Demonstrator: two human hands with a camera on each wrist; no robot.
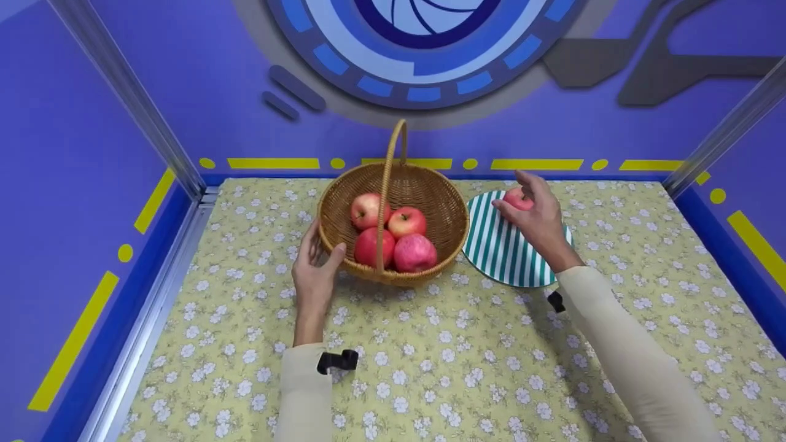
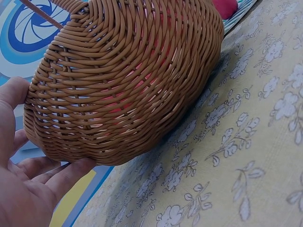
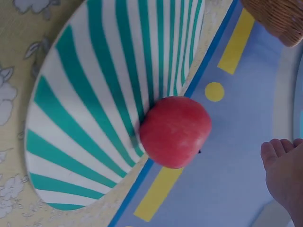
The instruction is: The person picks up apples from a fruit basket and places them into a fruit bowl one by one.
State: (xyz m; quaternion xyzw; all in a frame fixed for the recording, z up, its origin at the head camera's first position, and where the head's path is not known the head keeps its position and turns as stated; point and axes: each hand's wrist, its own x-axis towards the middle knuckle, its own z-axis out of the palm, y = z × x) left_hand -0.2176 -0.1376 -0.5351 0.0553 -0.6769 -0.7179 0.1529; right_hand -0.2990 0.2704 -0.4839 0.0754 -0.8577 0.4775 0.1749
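A wicker basket (image 1: 451,212) with a tall arched handle holds several red apples (image 1: 415,253). My left hand (image 1: 313,279) grips its left side, with the thumb at the rim and the fingers against the woven outer wall, as the left wrist view (image 2: 28,189) also shows. To the right, a round green-and-white striped plate (image 1: 506,261) lies on the cloth. A single red apple (image 3: 175,132) rests near its far edge. Over that apple hovers my right hand (image 1: 541,218), thumb and fingers spread. In the right wrist view a gap shows between this hand (image 3: 286,175) and the apple.
A yellow flowered tablecloth (image 1: 393,368) covers the table. Behind it stands a blue-purple printed wall (image 1: 202,80), with side panels held by metal posts (image 1: 129,92) at left and right. The basket stands close to the plate's left edge.
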